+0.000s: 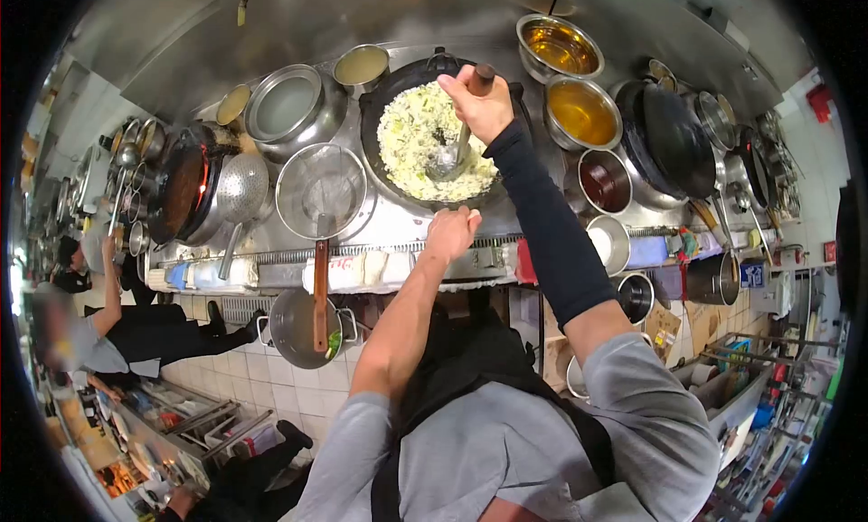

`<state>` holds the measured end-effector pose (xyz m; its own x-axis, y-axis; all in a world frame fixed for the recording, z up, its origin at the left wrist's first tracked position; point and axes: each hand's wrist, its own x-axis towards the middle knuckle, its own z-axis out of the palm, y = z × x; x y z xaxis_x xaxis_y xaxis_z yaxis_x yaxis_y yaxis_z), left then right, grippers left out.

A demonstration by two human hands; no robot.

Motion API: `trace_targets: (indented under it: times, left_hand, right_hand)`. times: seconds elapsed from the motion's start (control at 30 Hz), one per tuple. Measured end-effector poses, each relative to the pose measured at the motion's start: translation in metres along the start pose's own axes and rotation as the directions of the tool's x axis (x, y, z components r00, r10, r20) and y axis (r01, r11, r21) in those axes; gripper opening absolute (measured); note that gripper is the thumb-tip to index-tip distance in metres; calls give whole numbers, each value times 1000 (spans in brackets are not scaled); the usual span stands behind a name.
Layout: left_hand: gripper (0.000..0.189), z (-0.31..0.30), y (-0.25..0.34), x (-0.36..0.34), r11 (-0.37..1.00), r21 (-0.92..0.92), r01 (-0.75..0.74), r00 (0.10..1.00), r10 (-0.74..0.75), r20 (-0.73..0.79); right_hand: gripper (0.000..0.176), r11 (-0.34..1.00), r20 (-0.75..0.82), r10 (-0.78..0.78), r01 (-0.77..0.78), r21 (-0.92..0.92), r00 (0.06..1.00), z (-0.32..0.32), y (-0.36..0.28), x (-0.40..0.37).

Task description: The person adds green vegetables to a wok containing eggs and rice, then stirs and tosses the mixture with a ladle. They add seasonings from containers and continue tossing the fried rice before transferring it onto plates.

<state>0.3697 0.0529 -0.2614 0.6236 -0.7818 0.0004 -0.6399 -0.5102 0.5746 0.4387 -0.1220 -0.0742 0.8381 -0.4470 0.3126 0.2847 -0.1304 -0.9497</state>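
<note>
A black wok [372, 129] on the stove holds fried rice [407, 129], pale yellow grains with green bits. My right hand [485, 109] is wrapped round the wooden-ended handle of a ladle [445, 162], whose metal bowl rests down in the rice. At the wok's near edge, my left hand [452, 234] is closed on the rim or an ear handle there; the exact grip is hidden under the fingers. A dark sleeve covers my right forearm.
A wire strainer [321, 192] lies left of the wok, by a metal pot [298, 111]. Bowls of yellow liquid [583, 111] and dark red sauce [604, 180] stand right. Another wok [678, 138] sits beyond. A co-worker [86, 328] stands at the left stove.
</note>
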Motion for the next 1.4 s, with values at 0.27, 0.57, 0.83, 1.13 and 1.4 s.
trace_targets:
  times: [0.27, 0.57, 0.83, 1.13, 1.4]
  left_hand:
    - [40, -38, 43, -36, 996, -90, -17, 999, 15, -31]
    - [37, -69, 70, -127, 995, -100, -29, 992, 41, 120]
    - [43, 24, 18, -98, 997, 70, -35, 986, 23, 163]
    - [43, -93, 48, -51, 987, -10, -163, 987, 163, -15]
    - [42, -35, 62, -156, 994, -15, -112, 956, 112, 270]
  right_hand:
    - [29, 994, -273, -108, 99, -44, 956, 16, -36, -58]
    - [32, 951, -262, -211, 259, 167, 942, -12, -147, -37]
    - [34, 969, -464, -227, 244, -24, 856, -3, -38, -47]
    - [32, 991, -380, -40, 87, 106, 924, -5, -77, -56]
    - [32, 893, -384, -97, 251, 373, 918, -35, -106, -36]
